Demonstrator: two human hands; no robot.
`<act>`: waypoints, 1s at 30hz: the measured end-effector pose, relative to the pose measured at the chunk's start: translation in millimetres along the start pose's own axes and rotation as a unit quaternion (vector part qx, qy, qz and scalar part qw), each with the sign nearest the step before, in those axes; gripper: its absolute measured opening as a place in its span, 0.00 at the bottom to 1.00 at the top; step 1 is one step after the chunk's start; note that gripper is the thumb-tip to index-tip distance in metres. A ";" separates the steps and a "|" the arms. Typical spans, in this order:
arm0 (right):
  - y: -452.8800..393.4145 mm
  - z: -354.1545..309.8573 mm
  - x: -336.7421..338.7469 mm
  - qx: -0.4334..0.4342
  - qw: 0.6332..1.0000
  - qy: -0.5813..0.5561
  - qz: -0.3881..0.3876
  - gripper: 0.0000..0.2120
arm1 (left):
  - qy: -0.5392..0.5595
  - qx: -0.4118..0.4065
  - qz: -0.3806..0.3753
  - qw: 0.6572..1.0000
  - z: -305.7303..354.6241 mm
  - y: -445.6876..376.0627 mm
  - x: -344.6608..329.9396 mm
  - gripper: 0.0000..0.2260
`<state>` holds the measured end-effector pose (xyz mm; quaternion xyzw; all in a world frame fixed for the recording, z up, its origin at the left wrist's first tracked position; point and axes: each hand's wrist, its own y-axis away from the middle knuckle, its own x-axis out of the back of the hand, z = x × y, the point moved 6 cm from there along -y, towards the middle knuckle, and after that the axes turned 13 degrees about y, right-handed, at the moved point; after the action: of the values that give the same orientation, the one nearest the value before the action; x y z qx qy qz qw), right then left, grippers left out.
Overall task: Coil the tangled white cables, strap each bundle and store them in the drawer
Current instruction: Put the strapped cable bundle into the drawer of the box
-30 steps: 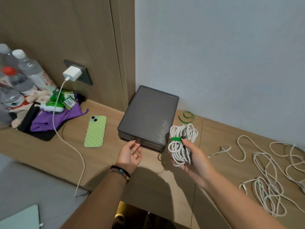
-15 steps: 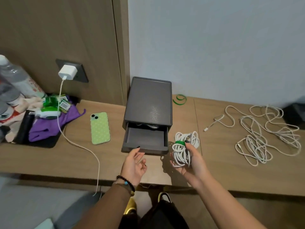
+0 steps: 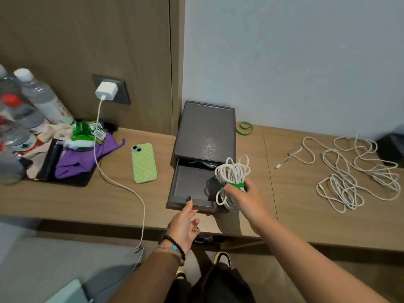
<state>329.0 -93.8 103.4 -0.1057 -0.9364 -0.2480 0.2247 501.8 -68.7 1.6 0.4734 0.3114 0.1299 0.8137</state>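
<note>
Cables are the matter in hand, and one coiled bundle [image 3: 232,179], bound at its middle by a green strap [image 3: 233,185], is held pinched in the fingers of the right hand [image 3: 244,199], just above the right front corner of the open drawer [image 3: 189,186]. The left hand [image 3: 184,221] is loosely open, with one fingertip laid on the drawer's front edge and nothing gripped. The storing step is judged to be under way: the bundle is to be lowered onto the bare drawer floor and let go, after which the drawer can be pushed shut. At the back of the drawer, under the grey box [image 3: 206,130], something white is glimpsed, possibly another cable, though this cannot be told for certain. More tangled cable [image 3: 358,171] lies well apart to the right on the desk [image 3: 295,215], uncoiled, and spare green straps [image 3: 244,128] lie beside the box, so most of the task is judged to be left
</note>
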 end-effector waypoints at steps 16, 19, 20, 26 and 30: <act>-62.7 -15.7 -66.9 0.371 0.803 0.464 0.041 0.30 | -0.180 -0.005 0.020 0.983 29.2 24.8 13.4 0.09; -55.4 -9.9 -61.5 0.385 0.807 0.445 0.050 0.31 | -0.260 -0.130 0.001 0.957 57.9 32.8 4.6 0.06; -52.7 -8.0 -57.6 0.389 0.808 0.440 0.053 0.31 | -0.297 -0.194 -0.004 0.935 69.7 37.2 -2.3 0.05; -47.9 10.1 -41.0 0.363 0.823 0.434 0.043 0.31 | -0.639 -0.489 -0.124 0.580 89.1 46.0 -72.4 0.21; -48.3 10.6 -39.5 0.348 0.818 0.458 0.026 0.25 | -0.772 -0.437 -0.131 0.442 82.4 18.4 -79.2 0.23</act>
<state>344.8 -133.1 56.3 0.0813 -0.7463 0.0805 0.6558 494.0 -156.1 77.1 -0.0871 -0.4853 -0.2785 0.8242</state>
